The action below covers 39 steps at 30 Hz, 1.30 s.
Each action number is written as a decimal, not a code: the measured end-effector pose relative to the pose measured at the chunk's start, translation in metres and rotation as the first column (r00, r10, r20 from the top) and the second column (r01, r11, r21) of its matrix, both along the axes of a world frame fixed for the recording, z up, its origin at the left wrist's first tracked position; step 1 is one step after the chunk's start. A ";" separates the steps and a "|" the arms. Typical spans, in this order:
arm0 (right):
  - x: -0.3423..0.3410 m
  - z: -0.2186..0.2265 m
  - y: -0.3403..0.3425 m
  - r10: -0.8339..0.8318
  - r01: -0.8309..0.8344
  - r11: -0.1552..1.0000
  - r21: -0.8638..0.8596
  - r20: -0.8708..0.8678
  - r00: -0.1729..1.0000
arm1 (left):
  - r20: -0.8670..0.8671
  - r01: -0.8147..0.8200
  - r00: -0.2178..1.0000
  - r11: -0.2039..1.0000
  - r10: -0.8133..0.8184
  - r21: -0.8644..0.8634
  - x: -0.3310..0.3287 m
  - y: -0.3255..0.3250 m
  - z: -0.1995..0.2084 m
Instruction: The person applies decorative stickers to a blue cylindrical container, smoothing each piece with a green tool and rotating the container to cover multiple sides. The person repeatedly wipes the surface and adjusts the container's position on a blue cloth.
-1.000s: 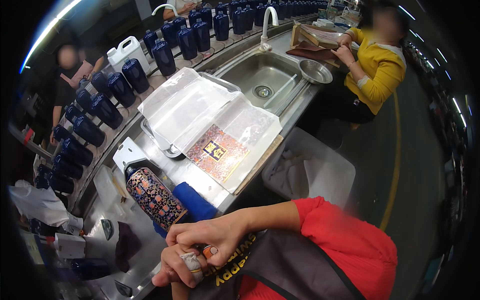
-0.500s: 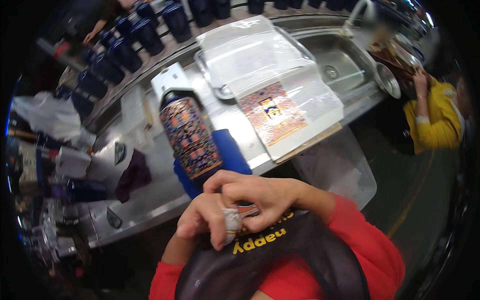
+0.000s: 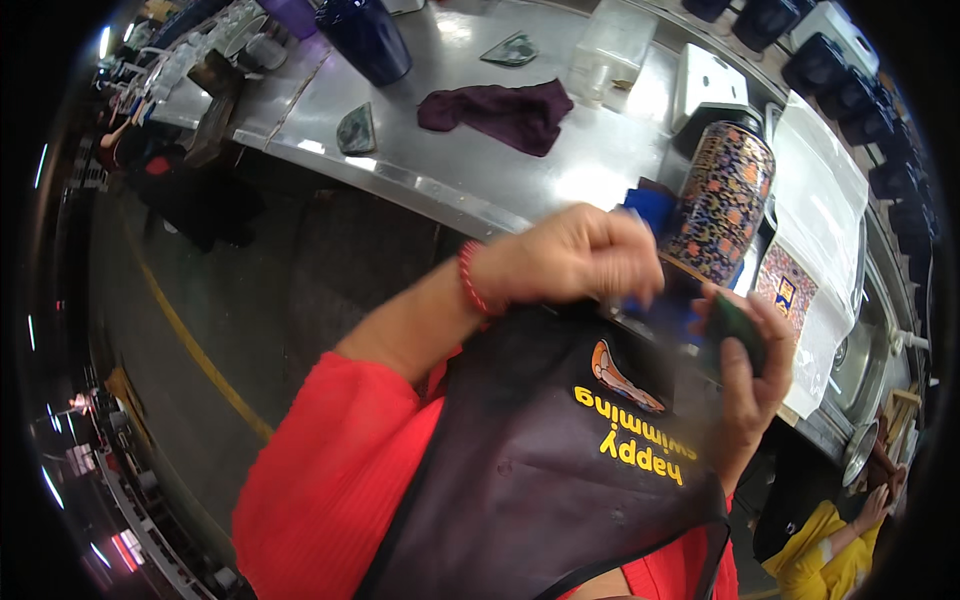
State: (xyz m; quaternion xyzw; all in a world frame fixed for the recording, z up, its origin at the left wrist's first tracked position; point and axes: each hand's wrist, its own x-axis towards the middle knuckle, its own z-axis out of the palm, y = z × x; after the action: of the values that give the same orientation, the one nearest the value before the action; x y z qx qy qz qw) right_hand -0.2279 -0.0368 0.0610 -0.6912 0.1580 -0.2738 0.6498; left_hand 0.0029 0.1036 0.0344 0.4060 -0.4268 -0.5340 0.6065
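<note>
In front of the dark apron, my right hand [image 3: 765, 365] grips a dark green flat piece [image 3: 738, 332], possibly a scraper; blur and fingers hide part of its shape. My left hand [image 3: 570, 258], with a red bracelet at the wrist, is raised to the left of it. Its fingers are bent and smeared by motion, so whether anything is in them does not show. Just beyond both hands a dark blue vase with a dense floral pattern [image 3: 725, 195] lies tilted over a blue cloth [image 3: 648, 205]. Neither hand visibly grips the vase.
On the metal table [image 3: 440, 185] lie a dark purple cloth [image 3: 500, 115] and two greenish flat pieces, one near the edge [image 3: 356, 130]. A blue vase [image 3: 365, 40] stands behind. Patterned sheets [image 3: 785, 285] and a sink [image 3: 868, 372] are right. A person in yellow [image 3: 820, 555] works nearby.
My hands, together before, have come apart. The right hand now has the dark green piece in it. The view has turned left, so the vase appears farther right.
</note>
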 end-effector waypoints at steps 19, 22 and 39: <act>0.049 -0.001 -0.034 0.225 -0.186 0.900 -0.394 0.055 0.973 | 0.980 -0.832 -0.193 0.522 0.049 -0.189 0.201 0.036 -0.050; 0.065 0.003 -0.020 0.223 -0.179 0.931 -0.318 0.104 0.969 | 0.949 -0.964 -0.197 0.227 -0.246 -0.142 0.206 0.116 -0.058; 0.039 0.013 -0.026 -0.090 0.027 0.784 -0.620 -0.072 0.993 | 0.054 -0.242 0.963 0.938 0.262 -0.248 -0.029 -0.062 0.034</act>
State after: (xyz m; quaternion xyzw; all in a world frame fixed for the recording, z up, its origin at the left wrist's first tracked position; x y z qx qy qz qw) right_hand -0.1887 -0.0624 0.0738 -0.8731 0.1125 -0.2964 0.3704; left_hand -0.0257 0.0420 0.0685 0.4039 -0.4581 -0.3786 0.6954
